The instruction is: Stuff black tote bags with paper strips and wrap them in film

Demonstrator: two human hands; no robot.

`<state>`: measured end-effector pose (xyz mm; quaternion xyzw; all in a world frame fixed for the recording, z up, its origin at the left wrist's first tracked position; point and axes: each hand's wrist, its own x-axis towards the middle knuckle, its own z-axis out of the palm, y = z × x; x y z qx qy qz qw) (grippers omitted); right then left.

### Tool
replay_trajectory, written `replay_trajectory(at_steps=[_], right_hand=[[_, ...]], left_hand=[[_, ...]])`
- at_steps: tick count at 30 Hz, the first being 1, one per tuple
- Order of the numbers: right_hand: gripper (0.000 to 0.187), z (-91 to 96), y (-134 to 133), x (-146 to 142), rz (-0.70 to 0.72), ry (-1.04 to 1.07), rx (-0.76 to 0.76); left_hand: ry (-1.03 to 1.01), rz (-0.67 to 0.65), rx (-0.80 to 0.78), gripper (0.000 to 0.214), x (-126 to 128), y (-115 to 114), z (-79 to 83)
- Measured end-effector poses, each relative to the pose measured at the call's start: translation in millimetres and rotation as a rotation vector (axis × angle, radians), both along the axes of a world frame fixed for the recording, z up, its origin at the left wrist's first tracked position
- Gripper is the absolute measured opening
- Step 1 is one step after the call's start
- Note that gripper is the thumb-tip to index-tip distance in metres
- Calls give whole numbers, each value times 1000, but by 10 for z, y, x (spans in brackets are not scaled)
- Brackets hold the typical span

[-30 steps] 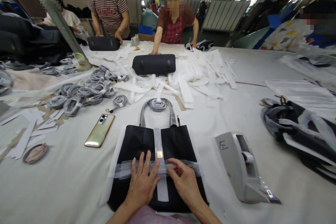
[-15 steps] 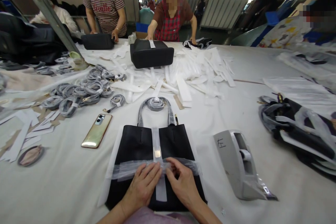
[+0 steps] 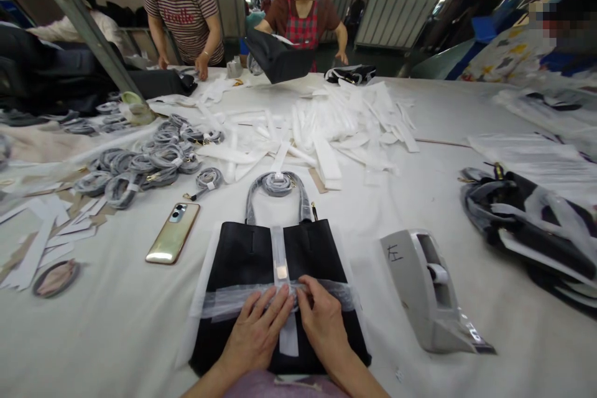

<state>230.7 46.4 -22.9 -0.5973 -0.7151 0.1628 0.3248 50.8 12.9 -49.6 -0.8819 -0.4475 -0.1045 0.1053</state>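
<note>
A black handbag lies flat on the white table in front of me, its wrapped handles pointing away. A white paper strip runs down its middle and a translucent band crosses it. My left hand lies on the bag with its fingers pressed on the band where it meets the strip. My right hand rests beside it, fingertips bent onto the same spot. The two hands nearly touch.
A grey tape dispenser stands to the right, a gold phone to the left. Coiled grey straps and white paper strips cover the table beyond. Wrapped black bags lie at right. Two people work across the table, one lifting a black bag.
My hands have drawn together at the band's centre, the left fingers closing in from a spread. The person opposite has lifted a black bag off the table.
</note>
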Motion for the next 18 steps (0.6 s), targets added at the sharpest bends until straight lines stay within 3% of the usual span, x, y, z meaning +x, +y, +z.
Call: replay_trajectory(at_steps=[4,9,13,18], right_hand=[[29,180,-31,152,91,-119,214],[40,271,-154,209,516,-389,344],[40,81,-242,185,437,-505,305],[40,-81,-286,163,396,-511,300]], left_hand=[[7,-7,-24,52,0,-14,-46],[-22,-26,-39,50,-17,-14,-94],[-51,-52,-12,48,-32,-18,-37],[-78,40,36,49,6,-58,49]])
